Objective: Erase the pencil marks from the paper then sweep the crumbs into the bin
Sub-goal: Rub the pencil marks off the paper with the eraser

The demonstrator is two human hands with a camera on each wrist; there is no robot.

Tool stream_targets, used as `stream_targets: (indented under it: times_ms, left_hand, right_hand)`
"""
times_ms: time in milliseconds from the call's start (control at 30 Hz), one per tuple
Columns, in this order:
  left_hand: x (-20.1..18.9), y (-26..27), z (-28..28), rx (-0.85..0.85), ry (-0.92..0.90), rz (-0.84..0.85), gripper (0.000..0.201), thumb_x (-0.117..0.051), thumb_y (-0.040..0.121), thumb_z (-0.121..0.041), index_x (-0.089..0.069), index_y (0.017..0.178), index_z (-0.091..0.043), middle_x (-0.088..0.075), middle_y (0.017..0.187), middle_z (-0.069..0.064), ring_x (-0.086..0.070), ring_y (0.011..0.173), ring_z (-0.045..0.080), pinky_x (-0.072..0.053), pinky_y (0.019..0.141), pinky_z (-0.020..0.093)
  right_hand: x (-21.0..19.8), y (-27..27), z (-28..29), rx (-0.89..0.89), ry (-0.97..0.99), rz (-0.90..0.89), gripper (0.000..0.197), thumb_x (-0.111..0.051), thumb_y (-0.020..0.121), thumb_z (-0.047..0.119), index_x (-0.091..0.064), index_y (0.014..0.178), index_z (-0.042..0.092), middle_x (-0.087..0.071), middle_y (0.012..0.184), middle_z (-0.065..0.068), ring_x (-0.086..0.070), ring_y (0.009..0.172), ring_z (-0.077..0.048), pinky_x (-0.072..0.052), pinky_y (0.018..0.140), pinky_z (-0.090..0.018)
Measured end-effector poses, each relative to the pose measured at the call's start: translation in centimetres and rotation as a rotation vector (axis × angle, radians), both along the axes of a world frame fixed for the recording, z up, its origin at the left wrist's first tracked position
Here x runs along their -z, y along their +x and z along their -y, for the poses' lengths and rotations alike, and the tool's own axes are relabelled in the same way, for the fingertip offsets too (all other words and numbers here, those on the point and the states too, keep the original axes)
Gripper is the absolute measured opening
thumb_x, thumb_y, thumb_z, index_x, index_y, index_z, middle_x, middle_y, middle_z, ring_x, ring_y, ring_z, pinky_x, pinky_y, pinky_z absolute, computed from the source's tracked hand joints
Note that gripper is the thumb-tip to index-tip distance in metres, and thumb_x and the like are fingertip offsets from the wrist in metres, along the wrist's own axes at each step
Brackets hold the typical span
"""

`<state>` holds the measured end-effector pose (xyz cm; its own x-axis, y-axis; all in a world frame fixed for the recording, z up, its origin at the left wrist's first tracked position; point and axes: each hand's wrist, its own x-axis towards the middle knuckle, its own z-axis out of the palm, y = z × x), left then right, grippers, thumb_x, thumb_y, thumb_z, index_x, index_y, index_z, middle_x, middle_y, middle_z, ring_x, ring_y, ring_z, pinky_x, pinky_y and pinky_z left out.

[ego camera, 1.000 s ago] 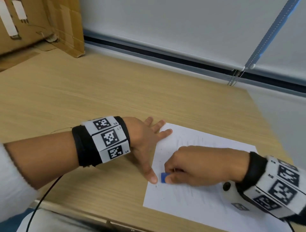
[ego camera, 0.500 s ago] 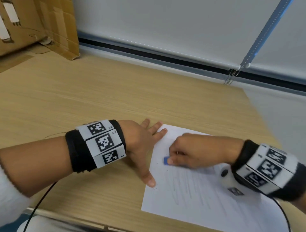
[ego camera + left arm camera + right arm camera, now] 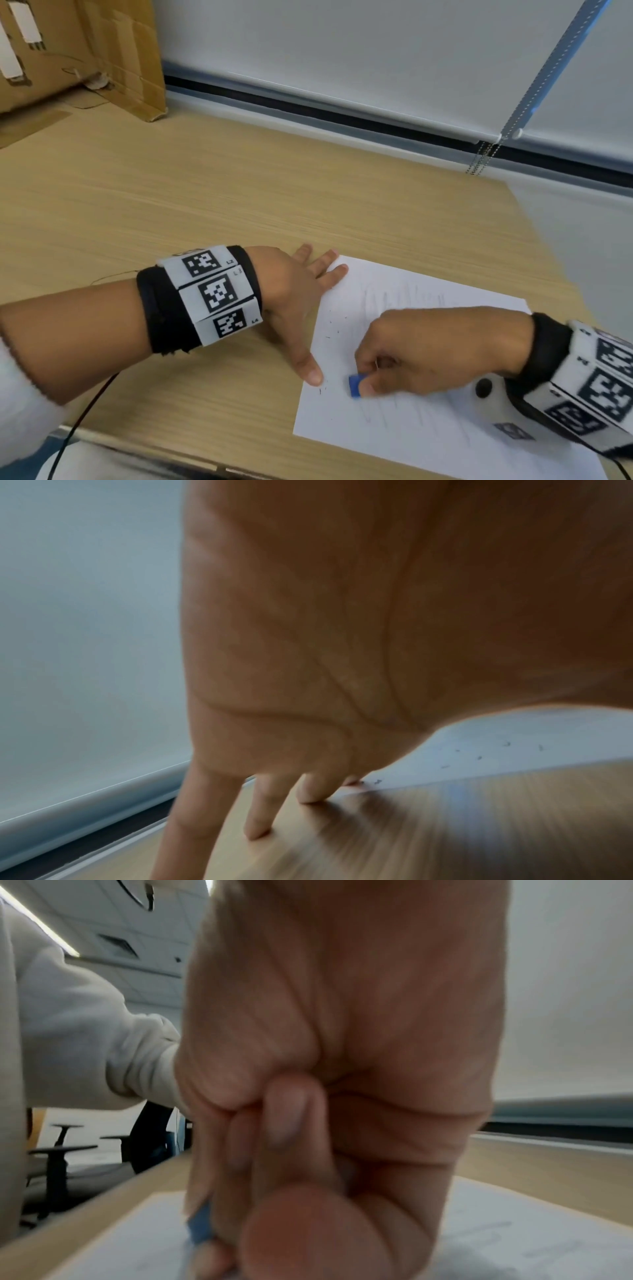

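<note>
Two hands work on the paper (image 3: 428, 428): the right hand (image 3: 431, 353) pinches a blue eraser (image 3: 355, 385) against it. At nine o'clock of the eraser, the left hand (image 3: 294, 301) lies spread flat, pinning the sheet's edge.

Office, long light wood-grain desk (image 3: 212, 205), black armrest swivel chairs (image 3: 65, 1153), white panelled ceiling with strip lights (image 3: 113, 934), grey roller blind (image 3: 342, 51)

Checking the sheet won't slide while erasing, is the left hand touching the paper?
Touching. In the head view the left hand lies flat with its fingers and thumb over the left edge of the paper.
</note>
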<state>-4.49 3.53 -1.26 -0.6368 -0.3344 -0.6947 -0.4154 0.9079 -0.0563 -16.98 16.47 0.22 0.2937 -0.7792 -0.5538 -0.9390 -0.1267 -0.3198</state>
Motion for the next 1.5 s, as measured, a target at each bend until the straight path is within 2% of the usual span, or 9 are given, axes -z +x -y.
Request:
stream_targets:
  times_ms: [200,433,600,933,1033,1133,1233,1367,1500]
  left_hand:
    - [0.0,0.1,0.0,0.001,-0.003,0.004,0.15,-0.069,0.051,-0.084,0.038,0.142,-0.03,0.049,0.145,-0.011,0.035,0.14,0.023,-0.005,0.118,0.055]
    - [0.2,-0.1,0.1,-0.004,-0.004,0.007,0.151,-0.07,0.05,-0.083,0.039,0.141,-0.03,0.049,0.144,-0.011,0.036,0.14,0.024,-0.003,0.118,0.056]
    - [0.2,-0.1,0.2,-0.015,0.004,0.018,0.153,-0.07,0.048,-0.084,0.04,0.14,-0.031,0.05,0.143,-0.011,0.038,0.139,0.023,-0.003,0.118,0.057]
    - [0.4,0.1,0.4,0.004,0.014,-0.004,0.153,-0.07,0.048,-0.084,0.039,0.141,-0.03,0.05,0.143,-0.011,0.037,0.139,0.024,-0.001,0.118,0.054]
    - [0.4,0.0,0.2,0.029,-0.014,-0.013,0.152,-0.068,0.049,-0.085,0.038,0.142,-0.028,0.049,0.145,-0.009,0.034,0.141,0.024,-0.004,0.118,0.053]
    - [0.3,0.1,0.0,0.033,-0.024,-0.019,0.151,-0.067,0.05,-0.086,0.038,0.142,-0.028,0.047,0.146,-0.01,0.032,0.142,0.024,-0.006,0.118,0.055]
    - [0.3,0.1,0.2,0.037,-0.019,-0.023,0.152,-0.066,0.048,-0.087,0.038,0.142,-0.03,0.047,0.146,-0.009,0.032,0.142,0.024,-0.006,0.118,0.055]
    - [0.4,0.0,0.3,0.033,-0.017,-0.017,0.151,-0.068,0.05,-0.086,0.039,0.141,-0.03,0.048,0.145,-0.009,0.033,0.141,0.023,-0.005,0.119,0.054]
    - [0.5,-0.1,0.0,0.042,-0.037,-0.014,0.151,-0.067,0.05,-0.086,0.039,0.141,-0.029,0.048,0.145,-0.009,0.032,0.142,0.023,-0.008,0.119,0.053]
  right_hand:
    - [0.1,-0.5,0.3,0.041,-0.103,0.005,0.043,-0.048,0.096,0.041,-0.053,0.072,0.005,-0.05,0.06,-0.006,-0.036,0.051,-0.014,-0.033,0.051,-0.022]
    - [-0.1,-0.2,-0.4,-0.004,0.02,0.025,0.03,-0.057,0.092,0.042,-0.062,0.074,0.018,-0.054,0.061,0.004,-0.046,0.054,-0.01,-0.038,0.052,-0.017]
    - [0.3,-0.2,-1.5,-0.012,0.051,0.094,0.032,-0.056,0.093,0.04,-0.063,0.077,0.013,-0.056,0.064,-0.003,-0.043,0.054,-0.01,-0.037,0.053,-0.02]
    - [0.2,-0.8,-1.0,0.005,0.1,0.09,0.035,-0.055,0.094,0.039,-0.057,0.071,0.013,-0.047,0.059,0.005,-0.04,0.052,-0.01,-0.035,0.05,-0.015]
    - [0.7,-1.7,1.0,0.049,-0.036,0.036,0.046,-0.049,0.095,0.044,-0.053,0.071,0.005,-0.047,0.058,-0.002,-0.036,0.051,-0.011,-0.035,0.051,-0.02]
    - [1.2,-4.1,4.1,0.143,-0.228,-0.034,0.046,-0.045,0.096,0.046,-0.052,0.067,0.01,-0.059,0.062,-0.011,-0.048,0.052,-0.019,-0.04,0.053,-0.026]
    - [1.5,-6.1,5.7,0.219,-0.302,-0.054,0.045,-0.044,0.097,0.043,-0.056,0.07,0.009,-0.06,0.061,-0.006,-0.057,0.053,-0.025,-0.042,0.05,-0.024]
    - [1.4,-4.4,4.3,0.105,-0.201,-0.025,0.041,-0.046,0.096,0.041,-0.051,0.065,0.016,-0.051,0.057,0.005,-0.045,0.051,-0.014,-0.04,0.055,-0.029]
    - [1.4,-4.0,4.4,0.08,-0.12,-0.04,0.046,-0.045,0.095,0.046,-0.051,0.067,0.01,-0.053,0.06,-0.004,-0.052,0.058,-0.031,-0.046,0.058,-0.038]
